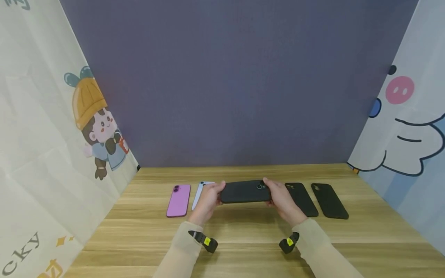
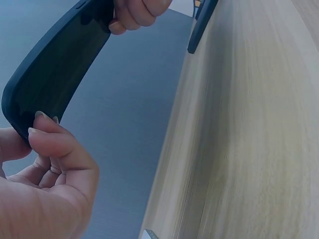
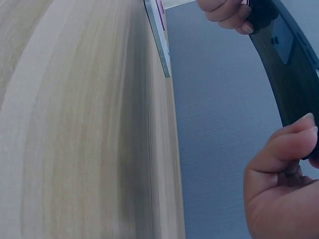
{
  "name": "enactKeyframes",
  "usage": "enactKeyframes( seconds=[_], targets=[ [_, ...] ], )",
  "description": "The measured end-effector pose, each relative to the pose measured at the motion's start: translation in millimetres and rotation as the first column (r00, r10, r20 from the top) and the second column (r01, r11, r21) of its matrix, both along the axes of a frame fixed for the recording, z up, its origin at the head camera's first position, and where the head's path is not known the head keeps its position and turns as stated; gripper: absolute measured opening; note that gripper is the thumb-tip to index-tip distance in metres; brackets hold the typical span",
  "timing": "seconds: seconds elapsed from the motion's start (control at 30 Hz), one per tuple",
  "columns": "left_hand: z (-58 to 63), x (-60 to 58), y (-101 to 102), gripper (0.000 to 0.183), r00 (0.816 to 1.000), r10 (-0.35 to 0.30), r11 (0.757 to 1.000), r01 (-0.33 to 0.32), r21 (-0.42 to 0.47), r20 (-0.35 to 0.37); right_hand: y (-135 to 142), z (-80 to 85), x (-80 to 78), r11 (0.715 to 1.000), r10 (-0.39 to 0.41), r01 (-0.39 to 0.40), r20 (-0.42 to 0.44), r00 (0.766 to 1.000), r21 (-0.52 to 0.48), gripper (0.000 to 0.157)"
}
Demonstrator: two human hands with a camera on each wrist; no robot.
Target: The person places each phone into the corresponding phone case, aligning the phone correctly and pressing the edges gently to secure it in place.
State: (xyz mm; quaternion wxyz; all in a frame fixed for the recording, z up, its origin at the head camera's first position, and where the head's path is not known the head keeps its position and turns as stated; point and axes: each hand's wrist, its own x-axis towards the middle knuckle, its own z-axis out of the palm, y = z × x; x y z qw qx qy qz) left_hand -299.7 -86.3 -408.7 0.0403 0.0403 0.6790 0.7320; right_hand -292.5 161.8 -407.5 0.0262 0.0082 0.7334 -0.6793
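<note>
Black rectangular phone with rounded corners (image 1: 243, 192), held level in the air above the table between two hands, its camera end towards the right and its dark, glossy underside turned down. Nearest are two cream sleeves (image 1: 182, 251), each arm wearing a black wrist strap with a yellow patch (image 1: 203, 238) near the cuff. Beneath them spreads a light brown wood-grain table (image 1: 245, 255). Past the cuffs, the left hand (image 1: 207, 198) grips the plain end of the phone, and the right hand (image 1: 283, 199) grips the camera end; both have curled fingers, with the fingertips on the underside in the wrist views.

Farther back on the table, two phones lie at the left: a pink-purple one (image 1: 178, 200) with its camera side up, and just beside it a pale bluish-white one (image 1: 199, 193), partly hidden by the left hand. At the right lie two matt black phone-shaped pieces (image 1: 329, 200) with camera areas at their far ends, the inner one partly behind the right hand; whether they are phones or cases I cannot tell. Behind the table rises a flat grey-blue panel (image 1: 243, 85), flanked by white sheets (image 1: 34, 116) printed with cartoon figures (image 1: 399, 90)
</note>
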Motion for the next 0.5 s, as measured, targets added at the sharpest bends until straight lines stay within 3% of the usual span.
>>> enactKeyframes(
  seconds=[0.5],
  targets=[
    [-3.9,-1.1,0.7,0.037,1.000,-0.018,1.000,0.018,-0.008,-0.006,-1.9,0.5,2.2,0.999,-0.038,0.038,-0.012,0.999,0.025,0.048]
  ],
)
